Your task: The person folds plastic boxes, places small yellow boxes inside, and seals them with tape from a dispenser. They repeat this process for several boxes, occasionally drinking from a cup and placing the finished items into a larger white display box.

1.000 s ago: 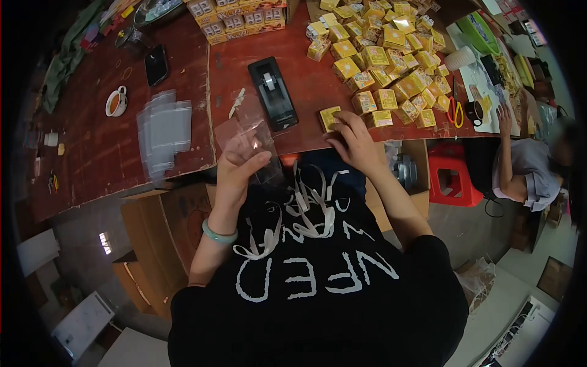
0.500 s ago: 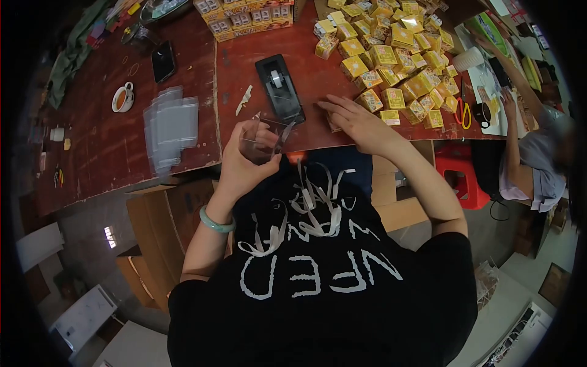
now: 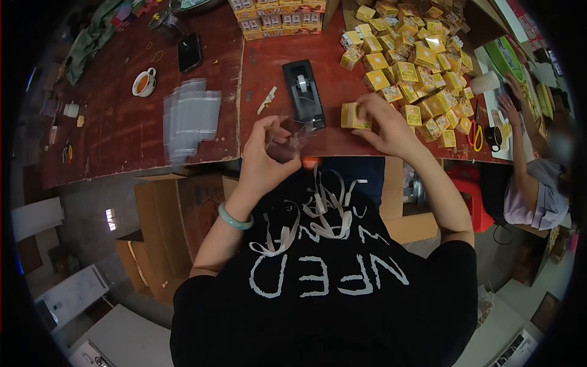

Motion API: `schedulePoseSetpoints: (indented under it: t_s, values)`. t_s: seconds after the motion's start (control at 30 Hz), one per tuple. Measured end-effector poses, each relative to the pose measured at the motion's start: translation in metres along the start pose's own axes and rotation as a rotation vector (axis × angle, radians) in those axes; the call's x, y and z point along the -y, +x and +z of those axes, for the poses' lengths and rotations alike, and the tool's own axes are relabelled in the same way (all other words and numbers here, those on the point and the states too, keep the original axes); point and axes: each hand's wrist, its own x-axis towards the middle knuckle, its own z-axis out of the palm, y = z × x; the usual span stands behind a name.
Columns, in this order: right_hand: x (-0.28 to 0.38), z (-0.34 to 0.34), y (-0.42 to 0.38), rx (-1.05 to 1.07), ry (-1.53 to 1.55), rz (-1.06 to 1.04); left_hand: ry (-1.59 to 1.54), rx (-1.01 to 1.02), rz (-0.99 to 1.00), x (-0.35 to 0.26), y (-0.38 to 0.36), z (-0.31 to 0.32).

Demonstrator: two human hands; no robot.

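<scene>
My left hand (image 3: pixel 267 145), with a green bangle at its wrist, is curled round a clear plastic box (image 3: pixel 286 147) and holds it near the table's front edge. My right hand (image 3: pixel 389 127) has its thumb and fingers round the right end of a small yellow box (image 3: pixel 351 116), which rests at the table edge. Between and beyond both hands lies a black tape dispenser (image 3: pixel 304 95). To the right spreads a heap of small yellow boxes (image 3: pixel 406 72).
Flat clear plastic sleeves (image 3: pixel 192 119) lie on the red table (image 3: pixel 223 67) at left, near a cup of tea (image 3: pixel 144 82) and a phone (image 3: pixel 189 52). Display cartons (image 3: pixel 281 21) stand at the back. Yellow-handled scissors (image 3: pixel 475 136) lie at right, near another person's hands (image 3: pixel 509 105).
The view has shifted, moving the table items rightward in the picture. My right hand now shows a yellow box at its fingers that it mostly covered before. My left hand keeps the clear box.
</scene>
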Motion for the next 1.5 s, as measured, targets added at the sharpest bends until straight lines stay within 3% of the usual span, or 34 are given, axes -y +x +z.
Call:
schedulePoseSetpoints:
  t_s: [0.07, 0.1, 0.17, 0.2, 0.3, 0.4, 0.5, 0.7, 0.77, 0.87, 0.9, 0.93, 1.03, 1.13, 1.17, 1.27, 1.37, 1.4, 1.5]
  values:
    - [0.029, 0.003, 0.004, -0.465, 0.435, -0.015, 0.080, -0.064, 0.070, 0.004, 0.000, 0.008]
    - [0.058, 0.003, 0.010, -0.570, 0.592, -0.078, 0.174, -0.036, 0.085, 0.000, 0.001, 0.011]
    - [0.075, 0.021, 0.019, -0.622, 0.505, -0.228, 0.005, -0.092, 0.005, -0.004, 0.000, 0.025]
    - [0.084, 0.023, 0.020, -0.595, 0.298, -0.210, -0.077, -0.119, -0.032, -0.008, 0.001, 0.030]
    - [0.087, 0.028, 0.019, -0.554, 0.124, -0.139, 0.083, -0.138, 0.101, -0.013, 0.005, 0.032]
    - [0.091, 0.021, 0.017, -0.304, 0.351, -0.113, 0.203, -0.163, 0.177, -0.018, 0.006, 0.029]
    - [0.079, 0.020, 0.019, -0.252, 0.366, -0.142, 0.191, -0.177, 0.199, -0.025, 0.008, 0.028]
    - [0.078, 0.032, 0.018, -0.341, 0.075, -0.287, 0.018, -0.136, 0.153, -0.033, 0.007, 0.030]
    - [0.086, 0.030, 0.010, -0.585, 0.108, -0.177, 0.013, -0.099, 0.179, -0.034, 0.006, 0.028]
    - [0.091, 0.048, 0.014, -0.690, 1.128, 0.158, 0.034, -0.071, 0.281, -0.034, 0.006, 0.029]
    - [0.087, 0.055, 0.011, -0.455, 1.599, 0.336, 0.052, -0.040, 0.273, -0.035, 0.005, 0.029]
    - [0.077, 0.063, 0.006, -0.239, 1.683, 0.441, 0.070, -0.009, 0.264, -0.036, 0.004, 0.029]
    - [0.087, 0.061, 0.009, -0.344, 1.331, 0.385, 0.069, 0.024, 0.278, -0.026, 0.003, 0.035]
    - [0.082, 0.072, 0.007, -0.502, 0.761, -0.090, -0.021, -0.044, 0.202, -0.026, 0.003, 0.034]
    - [0.084, 0.069, 0.006, -0.490, 0.688, -0.111, -0.027, -0.046, 0.184, -0.026, 0.003, 0.035]
    - [0.082, 0.076, 0.004, -0.498, 0.797, 0.002, -0.020, -0.035, 0.136, -0.029, 0.001, 0.037]
    - [0.092, 0.062, 0.004, -0.441, 1.385, 0.363, 0.016, -0.013, 0.107, -0.030, 0.001, 0.037]
    - [0.092, 0.065, 0.005, -0.457, 1.364, 0.337, 0.012, -0.013, 0.098, -0.030, 0.002, 0.036]
    - [0.085, 0.079, 0.003, -0.499, 0.877, 0.038, 0.007, -0.011, 0.075, -0.027, 0.001, 0.036]
